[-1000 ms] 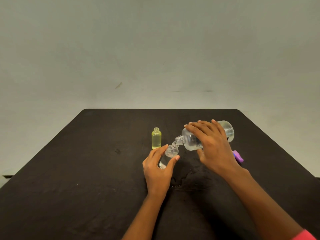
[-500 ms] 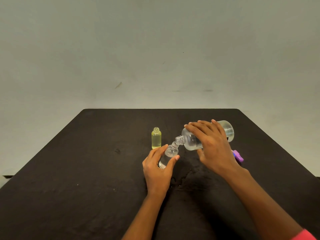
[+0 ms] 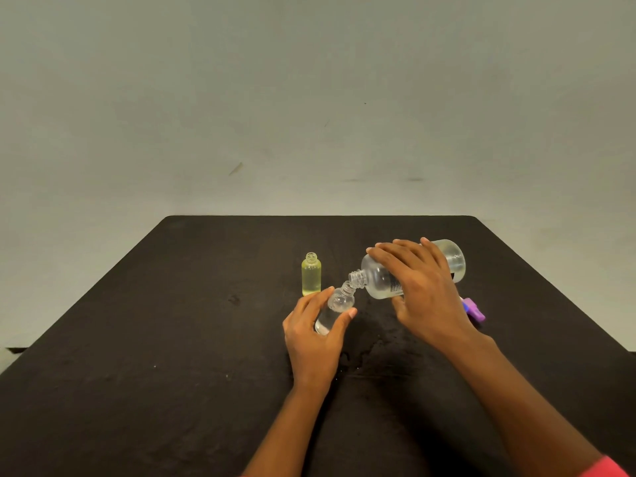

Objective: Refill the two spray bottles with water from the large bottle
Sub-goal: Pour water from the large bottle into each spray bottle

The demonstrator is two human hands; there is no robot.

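Nothing moved, large bottle [image 3: 378, 282] label [image 3: 395, 288] unreadable

Both forearms were bare from the wrists back. Far up the arm behind the right hand [image 3: 423, 297], the edge of a coral-pink sleeve [image 3: 605, 468] showed. The left hand [image 3: 315, 342] had a short, pale thumbnail.

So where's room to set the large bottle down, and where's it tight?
Bare: the table left of the yellow bottle, and the far strip behind it. Tight: centre, where left hand, clear bottle, large bottle and right hand meet, purple cap beside the wrist.
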